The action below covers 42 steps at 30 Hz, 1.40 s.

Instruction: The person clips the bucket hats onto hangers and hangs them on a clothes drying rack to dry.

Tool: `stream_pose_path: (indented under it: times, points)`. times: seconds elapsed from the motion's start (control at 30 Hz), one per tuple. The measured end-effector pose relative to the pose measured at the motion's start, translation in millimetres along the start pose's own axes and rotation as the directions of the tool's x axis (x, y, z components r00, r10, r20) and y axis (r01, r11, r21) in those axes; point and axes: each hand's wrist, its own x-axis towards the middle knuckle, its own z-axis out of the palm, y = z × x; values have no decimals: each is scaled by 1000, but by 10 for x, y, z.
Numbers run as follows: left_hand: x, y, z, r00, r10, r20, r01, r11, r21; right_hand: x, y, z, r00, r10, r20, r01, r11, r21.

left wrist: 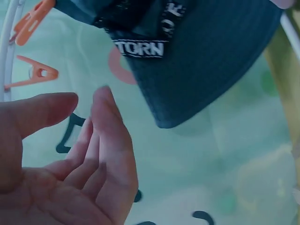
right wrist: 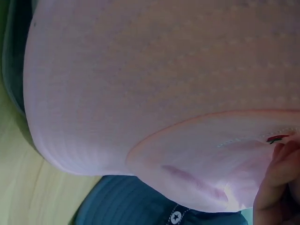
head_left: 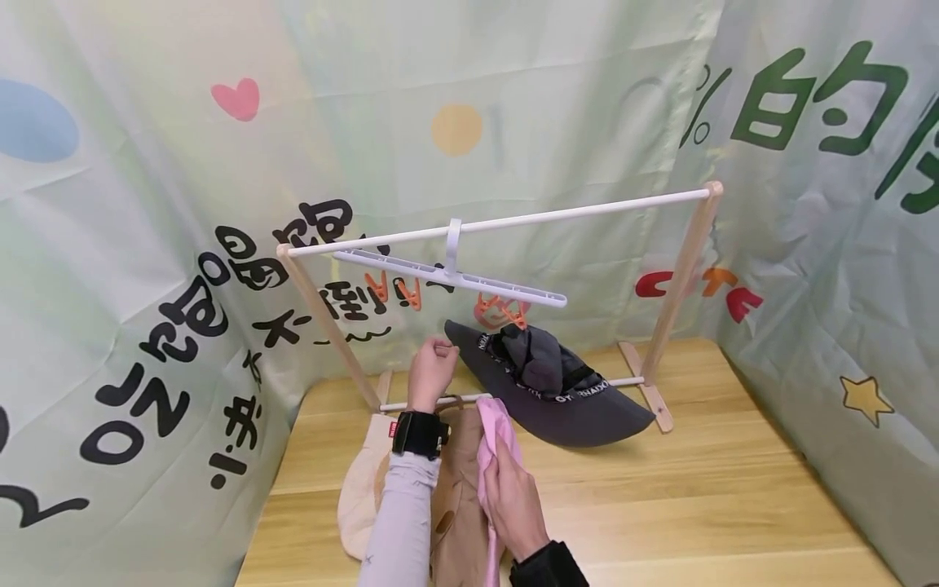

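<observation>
Pinching pink hat (head_left: pixel 495 416) with right fingers (head_left: pixel 506 469), left fingers (left wrist: pixel 112 126) parted (empty), dark hat (left wrist: pixel 201 79) lettered "TORN"

Pink hat (head_left: pixel 495 417) and dark grey hat (head_left: pixel 579 424), with a pale lilac hanger (head_left: pixel 513 289) and orange clips (head_left: pixel 516 316).
White lettering (left wrist: pixel 140 48) on black runs across the dark grey hat; a small mark (right wrist: pixel 277 138), seemingly red and green, dots the pink hat in the dim right wrist view; the pale green backdrop (head_left: pixel 572 147) carries a pink heart (head_left: pixel 238 99) at upper left.

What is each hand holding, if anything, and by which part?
The right hand holds the pink bucket hat by its crown, beside the small red emblem. The left hand holds nothing.
</observation>
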Motion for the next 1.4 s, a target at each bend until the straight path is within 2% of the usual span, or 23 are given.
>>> stream_pose_path:
  times: [0.17,0.27,0.4,0.57,0.9,1.13,1.4]
  points:
    - [60,179,52,993,33,-113,-31,999,13,74,-9,-44,1000,-6,-17,6,1000,19]
    - [89,303,87,984,81,-161,-77,997,27,121,-11,-61,1000,-3,-24,4,1000,30]
    - [115,479,137,973,141,-182,-135,990,48,165,-22,-90,1000,12,-13,-11,998,57]
    - [134,623,217,964,174,-203,-157,983,96,197,-11,-127,1000,30,4,-30,997,72]
    - [228,692,429,943,202,-263,-162,972,168,251,47,-175,999,46,-6,-46,998,52]
    - [268,703,542,910,244,-335,-183,962,204,261,71,-177,998,64,2,-64,996,63]
    - [239,737,633,896,289,-337,-198,939,280,255,98,-216,997,69,16,-70,996,53]
